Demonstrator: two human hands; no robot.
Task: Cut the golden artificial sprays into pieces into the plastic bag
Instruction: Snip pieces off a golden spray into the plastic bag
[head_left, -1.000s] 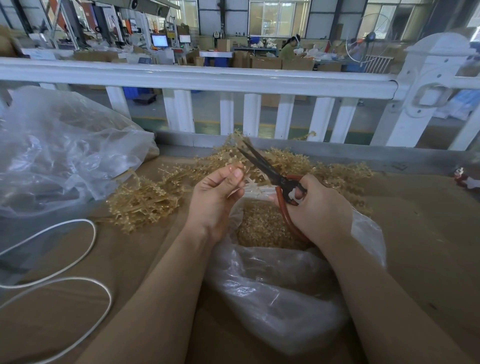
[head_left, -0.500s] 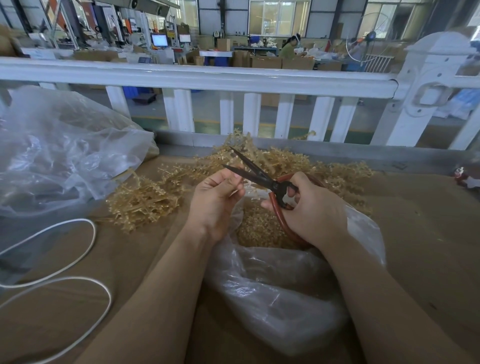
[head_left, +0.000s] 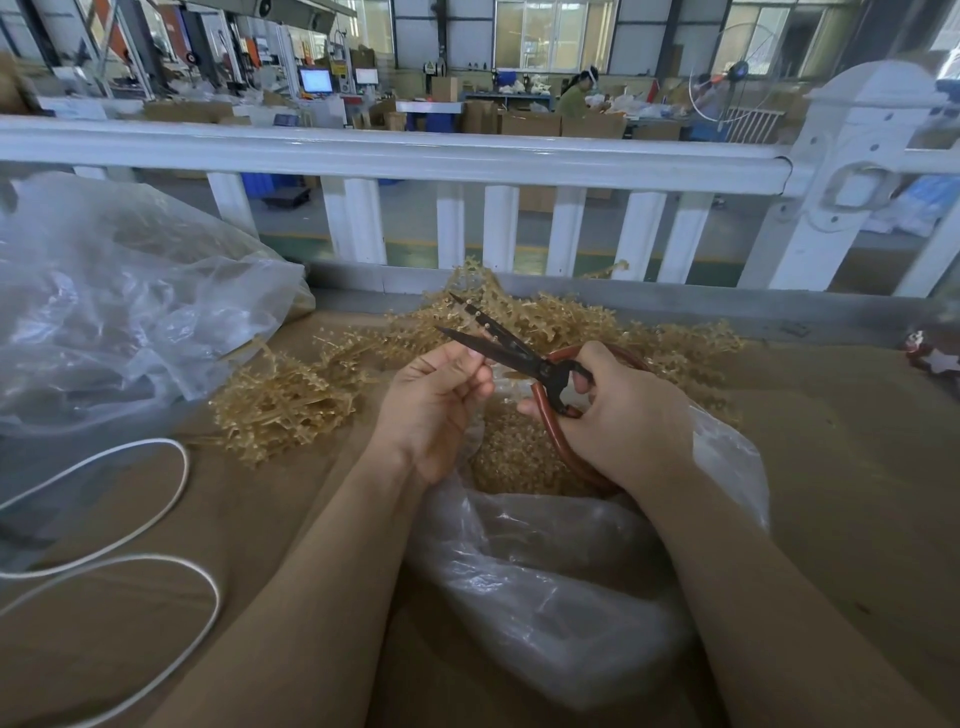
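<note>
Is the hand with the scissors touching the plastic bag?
Cannot tell. In the head view the right hand grips the scissors above the plastic bag, but the hand hides where they might meet.

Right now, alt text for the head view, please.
A right hand holds open red-handled scissors around a golden spray piece pinched by the left hand, above a clear plastic bag of cut pieces. More golden sprays lie on the brown table.
</note>
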